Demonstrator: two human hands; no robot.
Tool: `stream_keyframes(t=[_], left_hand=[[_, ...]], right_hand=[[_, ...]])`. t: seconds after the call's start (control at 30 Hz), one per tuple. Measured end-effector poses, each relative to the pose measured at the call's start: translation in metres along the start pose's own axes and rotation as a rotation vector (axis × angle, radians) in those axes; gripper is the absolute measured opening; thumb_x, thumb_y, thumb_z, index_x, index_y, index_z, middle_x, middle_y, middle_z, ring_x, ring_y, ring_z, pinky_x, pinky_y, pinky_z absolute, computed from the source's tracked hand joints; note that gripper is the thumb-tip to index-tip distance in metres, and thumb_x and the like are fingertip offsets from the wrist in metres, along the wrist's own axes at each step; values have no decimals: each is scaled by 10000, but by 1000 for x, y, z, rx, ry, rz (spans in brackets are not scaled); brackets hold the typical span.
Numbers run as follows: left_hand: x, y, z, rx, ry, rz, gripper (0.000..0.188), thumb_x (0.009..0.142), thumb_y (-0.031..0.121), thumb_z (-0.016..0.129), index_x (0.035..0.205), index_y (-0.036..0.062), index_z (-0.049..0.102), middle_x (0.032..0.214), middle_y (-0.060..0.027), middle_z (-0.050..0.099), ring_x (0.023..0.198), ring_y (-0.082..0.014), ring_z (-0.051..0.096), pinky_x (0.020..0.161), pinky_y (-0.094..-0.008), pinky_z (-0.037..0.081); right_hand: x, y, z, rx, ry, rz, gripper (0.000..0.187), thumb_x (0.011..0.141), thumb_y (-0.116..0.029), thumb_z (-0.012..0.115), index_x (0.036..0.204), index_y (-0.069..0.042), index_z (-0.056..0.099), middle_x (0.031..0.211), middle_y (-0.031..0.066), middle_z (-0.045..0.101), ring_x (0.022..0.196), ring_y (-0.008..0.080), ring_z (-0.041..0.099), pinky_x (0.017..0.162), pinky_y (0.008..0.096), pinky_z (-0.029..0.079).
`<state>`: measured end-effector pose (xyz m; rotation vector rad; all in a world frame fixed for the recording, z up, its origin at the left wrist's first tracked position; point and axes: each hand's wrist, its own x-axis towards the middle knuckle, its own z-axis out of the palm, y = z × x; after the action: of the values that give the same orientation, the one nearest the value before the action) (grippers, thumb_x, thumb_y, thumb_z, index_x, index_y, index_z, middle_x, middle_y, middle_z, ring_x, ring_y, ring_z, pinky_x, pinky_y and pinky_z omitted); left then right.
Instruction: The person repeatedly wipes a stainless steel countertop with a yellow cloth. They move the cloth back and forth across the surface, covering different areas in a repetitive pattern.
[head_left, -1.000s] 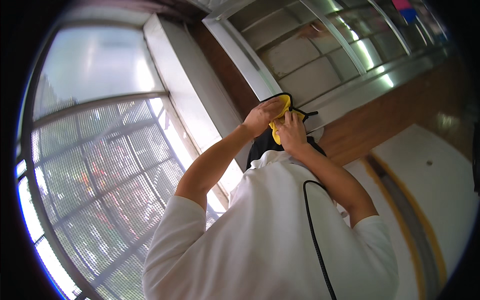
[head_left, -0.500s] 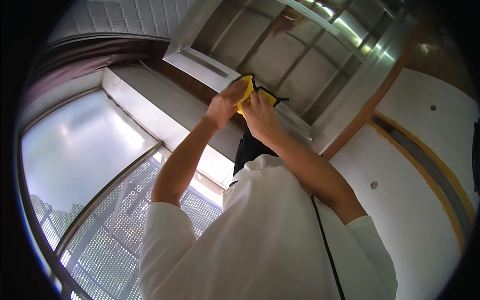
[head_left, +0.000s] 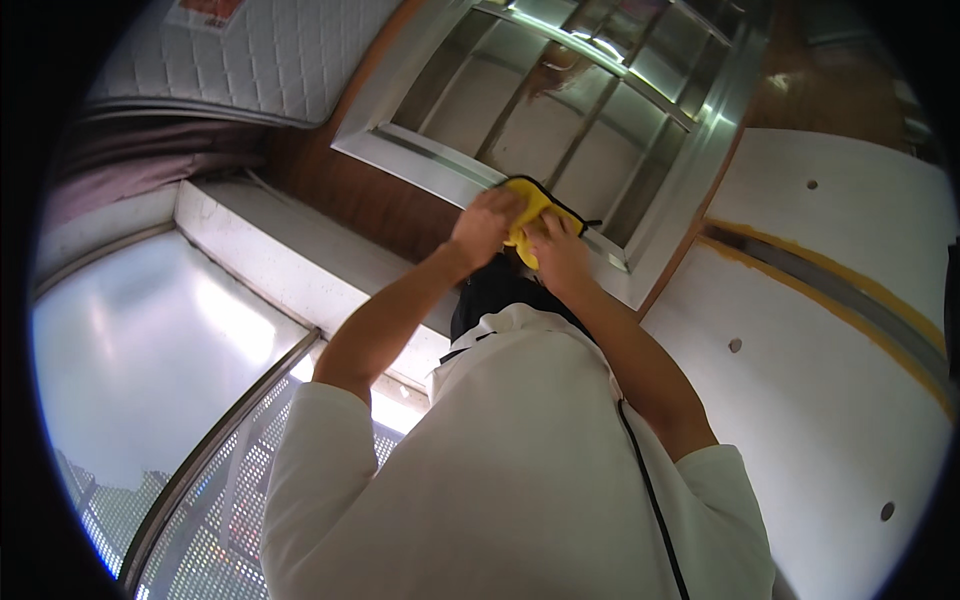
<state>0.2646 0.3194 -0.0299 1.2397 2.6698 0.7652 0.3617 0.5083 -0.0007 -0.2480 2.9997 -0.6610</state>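
A yellow cloth (head_left: 535,200) with a black edge is bunched between my two hands. My left hand (head_left: 485,228) grips its left side with bent fingers. Close beside it, my right hand (head_left: 562,258) has its fingers curled into the cloth's right part. Just beyond the cloth lies a silver metal frame (head_left: 430,165) with several crossbars; whether the cloth touches its near rail, I cannot tell.
A quilted grey mattress (head_left: 270,65) is at the far left, above mauve fabric (head_left: 150,160). A pale window ledge (head_left: 270,245) and frosted window (head_left: 150,340) run along the left. At right stands a white panel (head_left: 800,350) with round holes and a brown-edged grey strip.
My view has shifted, bringing more of the mattress into sight. Both hands and the cloth now appear lower and farther right in the picture, still gripping.
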Motion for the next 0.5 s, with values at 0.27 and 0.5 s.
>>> stream_keyframes(t=[0.27,0.5], left_hand=[[38,130,71,61,-206,179,675,800,192,828,1431,48,637,1346,-106,610,1339,-325,556,1164,-452,445],[32,159,75,125,-298,195,691,871,192,822,1498,58,565,1409,-104,570,1357,-335,546,1177,-448,450]], right_hand=[[-117,73,-65,-45,-35,61,395,852,-126,763,1245,-155,756,1267,89,623,1303,338,564,1192,523,428],[-146,103,-55,214,133,4,310,853,-79,696,1149,-113,782,1213,107,660,1292,329,592,1260,518,367]])
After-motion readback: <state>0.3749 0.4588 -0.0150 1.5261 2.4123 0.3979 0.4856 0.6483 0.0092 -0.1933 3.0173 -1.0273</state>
